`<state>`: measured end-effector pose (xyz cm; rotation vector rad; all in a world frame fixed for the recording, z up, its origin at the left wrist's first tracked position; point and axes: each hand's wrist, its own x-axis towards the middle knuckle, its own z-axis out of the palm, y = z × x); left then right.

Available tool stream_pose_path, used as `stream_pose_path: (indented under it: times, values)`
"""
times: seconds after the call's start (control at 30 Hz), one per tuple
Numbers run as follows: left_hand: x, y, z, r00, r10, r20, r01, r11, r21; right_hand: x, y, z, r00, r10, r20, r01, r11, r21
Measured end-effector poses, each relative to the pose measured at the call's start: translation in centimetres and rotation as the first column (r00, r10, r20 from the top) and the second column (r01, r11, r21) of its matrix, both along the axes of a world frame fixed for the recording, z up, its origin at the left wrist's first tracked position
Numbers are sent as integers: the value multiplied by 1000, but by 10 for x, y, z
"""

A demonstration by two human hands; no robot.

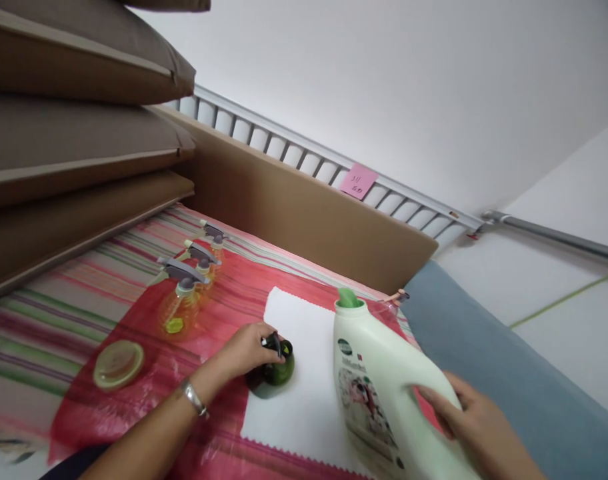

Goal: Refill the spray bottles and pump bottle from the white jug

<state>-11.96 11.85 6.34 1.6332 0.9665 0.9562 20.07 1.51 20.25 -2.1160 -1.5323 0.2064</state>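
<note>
My left hand (pixel 257 350) is closed around the neck of a small dark green bottle (pixel 277 373), which stands on a white cloth (pixel 304 393) with a zigzag edge. A dark loop-like part shows at the bottle's top beside my fingertips. My right hand (pixel 477 420) grips the handle of a large pale green detergent jug (pixel 374 380). The uncapped jug leans slightly, its bright green spout (pixel 351 299) pointing up, to the right of the bottle. A gap separates the jug's mouth from the bottle.
Three spray bottles (pixel 181 310) with yellow contents stand at the left on a red plastic sheet (pixel 234 280). Near them lies a round pale lid (pixel 118 365). Behind the jug is another clear bottle (pixel 391 305). Stacked cushions (pixel 84 133), a brown board (pixel 304 213) and a radiator (pixel 279 143) border the striped cloth.
</note>
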Motion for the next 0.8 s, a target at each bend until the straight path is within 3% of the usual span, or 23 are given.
stream_pose_path:
  times: [0.1,0.17,0.37,0.6,0.8]
  values:
    - [0,0,0,1000,-16,14,16,1000,2,2,-10,6,997,73,-26,-77,970,-232]
    - [0,0,-1,1000,-22,22,22,1000,-7,-1,-14,9,992,125,-26,-128,949,-288]
    - [2,4,-5,999,-40,10,41,999,-23,-19,-16,18,906,402,134,-334,872,-358]
    - [0,5,-3,998,-61,0,61,998,-4,-30,-6,24,842,478,250,-329,822,-466]
    - [1,4,-2,997,-65,-30,65,998,-18,-35,-1,34,777,549,308,-380,799,-466]
